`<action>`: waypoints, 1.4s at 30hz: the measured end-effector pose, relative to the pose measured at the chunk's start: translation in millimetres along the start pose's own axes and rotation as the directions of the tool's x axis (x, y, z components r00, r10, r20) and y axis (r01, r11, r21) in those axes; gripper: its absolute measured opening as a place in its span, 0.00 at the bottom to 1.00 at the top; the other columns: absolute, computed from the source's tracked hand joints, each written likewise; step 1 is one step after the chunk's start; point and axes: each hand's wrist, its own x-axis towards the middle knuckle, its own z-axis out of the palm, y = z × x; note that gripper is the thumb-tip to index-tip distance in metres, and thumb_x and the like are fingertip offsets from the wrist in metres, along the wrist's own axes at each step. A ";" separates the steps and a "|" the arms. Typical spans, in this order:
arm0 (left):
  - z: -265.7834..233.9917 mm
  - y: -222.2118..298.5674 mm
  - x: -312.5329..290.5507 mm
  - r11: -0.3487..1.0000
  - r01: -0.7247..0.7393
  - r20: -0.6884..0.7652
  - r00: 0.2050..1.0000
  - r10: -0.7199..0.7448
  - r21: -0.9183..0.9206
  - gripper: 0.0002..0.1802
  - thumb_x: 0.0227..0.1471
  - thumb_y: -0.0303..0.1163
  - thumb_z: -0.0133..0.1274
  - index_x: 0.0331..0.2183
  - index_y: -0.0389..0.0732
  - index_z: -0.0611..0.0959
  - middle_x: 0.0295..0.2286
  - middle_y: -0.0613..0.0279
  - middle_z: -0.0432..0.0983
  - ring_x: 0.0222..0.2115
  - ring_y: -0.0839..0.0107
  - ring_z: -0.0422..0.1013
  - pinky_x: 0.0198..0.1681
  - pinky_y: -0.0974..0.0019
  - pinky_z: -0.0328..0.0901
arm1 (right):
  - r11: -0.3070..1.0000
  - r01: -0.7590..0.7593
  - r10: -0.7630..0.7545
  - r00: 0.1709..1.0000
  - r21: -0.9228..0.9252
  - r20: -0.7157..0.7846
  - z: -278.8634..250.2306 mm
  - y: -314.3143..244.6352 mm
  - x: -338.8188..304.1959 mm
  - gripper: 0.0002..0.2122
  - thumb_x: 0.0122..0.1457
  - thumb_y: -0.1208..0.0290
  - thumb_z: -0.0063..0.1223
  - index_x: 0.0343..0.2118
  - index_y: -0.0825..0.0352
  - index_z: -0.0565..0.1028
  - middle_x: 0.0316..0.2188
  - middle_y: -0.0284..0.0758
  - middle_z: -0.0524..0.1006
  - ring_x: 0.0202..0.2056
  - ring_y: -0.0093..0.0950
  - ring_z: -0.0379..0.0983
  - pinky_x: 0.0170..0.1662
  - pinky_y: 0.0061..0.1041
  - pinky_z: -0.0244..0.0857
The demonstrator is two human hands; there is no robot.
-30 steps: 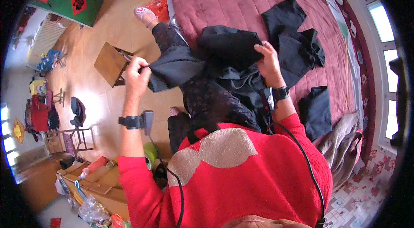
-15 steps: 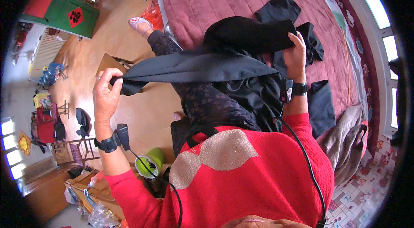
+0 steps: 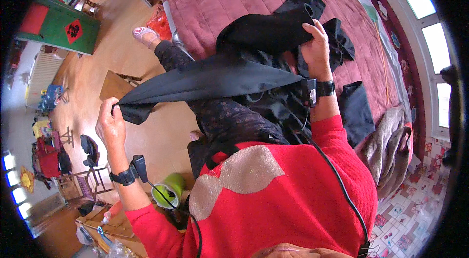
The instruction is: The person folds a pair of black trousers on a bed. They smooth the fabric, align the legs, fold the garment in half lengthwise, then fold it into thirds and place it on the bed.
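Observation:
A black garment stretches across my lap, pulled into a long panel between my hands. My left hand pinches its left end between thumb and fingers, and a short flap droops below the grip. My right hand is closed on the open edge of a thick black tube of cloth, perhaps a sleeve or leg, lying over the bed's edge. Whether the tube and the panel are one piece I cannot tell. More shiny black cloth bunches on my thigh beneath.
Under the cloth at right is a bed with a pink quilted cover. Dark cloth pieces and a grey-brown garment lie on it. At left stand a wooden stool and a green bin. Cables run from both wristbands.
My left hand has moved slightly down and left with its end of the cloth. My right hand has risen a little with the tube's edge. The view has shifted slightly.

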 end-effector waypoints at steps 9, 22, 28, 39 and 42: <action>7.3 60.8 4.0 0.870 -0.431 -0.154 0.902 0.404 -0.239 0.12 0.48 0.11 0.48 0.35 0.35 0.78 0.40 0.54 0.77 0.45 0.60 0.73 0.52 0.61 0.66 | 0.970 0.082 0.067 0.813 -0.228 0.579 106.8 16.8 -40.3 0.11 0.48 0.86 0.54 0.33 0.65 0.72 0.56 0.38 0.74 0.56 0.29 0.68 0.56 0.26 0.63; 45.0 93.8 -23.4 0.777 -0.443 -0.039 0.878 0.478 -0.448 0.13 0.47 0.13 0.53 0.35 0.39 0.79 0.40 0.53 0.76 0.36 0.53 0.76 0.37 0.60 0.72 | 0.873 -0.421 0.467 0.575 -0.247 0.672 162.3 76.4 -105.4 0.06 0.54 0.84 0.53 0.33 0.67 0.71 0.52 0.42 0.76 0.52 0.27 0.70 0.57 0.28 0.63; 43.8 96.9 -33.5 0.780 -0.395 -0.048 0.903 0.428 -0.485 0.16 0.46 0.12 0.53 0.38 0.39 0.80 0.41 0.52 0.74 0.40 0.55 0.74 0.42 0.62 0.70 | 0.907 -0.340 0.417 0.639 -0.248 0.646 169.9 78.1 -107.4 0.05 0.54 0.82 0.55 0.34 0.70 0.73 0.48 0.41 0.79 0.47 0.26 0.73 0.52 0.26 0.67; 49.7 115.5 -36.5 0.700 -0.362 -0.038 0.901 0.432 -0.616 0.20 0.50 0.13 0.51 0.46 0.37 0.74 0.39 0.53 0.75 0.38 0.61 0.74 0.41 0.64 0.70 | 0.837 -0.123 0.483 0.622 -0.533 0.616 187.5 83.8 -103.1 0.12 0.54 0.78 0.55 0.42 0.71 0.77 0.37 0.31 0.78 0.42 0.19 0.72 0.48 0.20 0.66; 55.5 112.3 -31.1 0.731 -0.323 -0.040 0.926 0.377 -0.601 0.20 0.51 0.13 0.50 0.46 0.37 0.75 0.40 0.54 0.73 0.35 0.65 0.73 0.39 0.66 0.69 | 0.850 -0.289 0.524 0.554 -0.441 0.647 184.0 87.8 -103.7 0.12 0.52 0.79 0.57 0.41 0.71 0.78 0.35 0.33 0.79 0.40 0.20 0.73 0.45 0.23 0.68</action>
